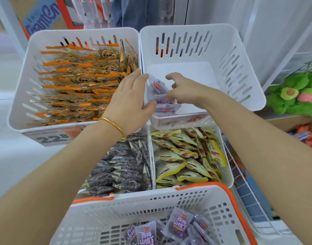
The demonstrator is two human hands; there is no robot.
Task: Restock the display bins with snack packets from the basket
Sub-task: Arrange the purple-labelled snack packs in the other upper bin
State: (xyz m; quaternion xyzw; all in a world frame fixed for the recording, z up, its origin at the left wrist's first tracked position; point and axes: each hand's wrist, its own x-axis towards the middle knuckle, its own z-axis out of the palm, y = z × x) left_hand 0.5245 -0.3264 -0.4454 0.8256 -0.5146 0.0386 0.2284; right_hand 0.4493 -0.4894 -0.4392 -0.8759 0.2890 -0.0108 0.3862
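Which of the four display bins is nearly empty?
The upper right bin: only a few purple packets at its front; the rest are full.

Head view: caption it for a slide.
Left hand and right hand arrange purple snack packets in a nearly empty bin.

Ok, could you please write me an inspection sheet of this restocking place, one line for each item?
Surface: no table seen; white display bins stand in two rows, with a price tag on one front.
Job's things: upper right bin almost bare, a few purple packets in its near left corner; basket below holds spare packets.
Clutter: nothing seen.
Hands: left hand rests on that bin's left wall, fingers fairly straight; right hand curled over the packets, grip unclear.
Cables: nothing seen.
Surroundings: orange packets, dark packets and yellow packets fill the other bins; green plush toys at right.
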